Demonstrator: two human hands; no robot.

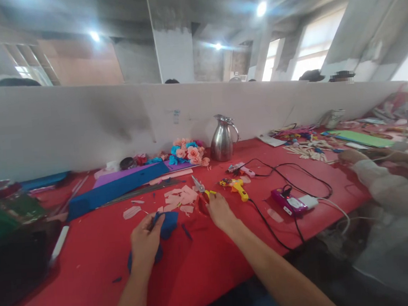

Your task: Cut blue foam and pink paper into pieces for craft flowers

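Between the thumb and fingers of my left hand [145, 240] is a piece of dark blue crepe paper [169, 225], its edge sticking out to the right. More blue paper [129, 261] shows under that hand. My right hand [221, 211] is closed at the handles of a pair of scissors [198, 185], whose metal blades point away from me. Its fingertips are partly hidden. Cut pink paper pieces [179, 197] lie just left of the scissors, and a small blue scrap [186, 231] rests between my hands.
A yellow glue gun [240, 190] and a pink one [247, 171] trail black cords to a purple power socket [288, 204]. Behind are paper flowers [190, 152], a blue sheet [118, 189] and a steel jug [222, 142]. At right, a co-worker's sleeve [375, 177] reaches over the table.
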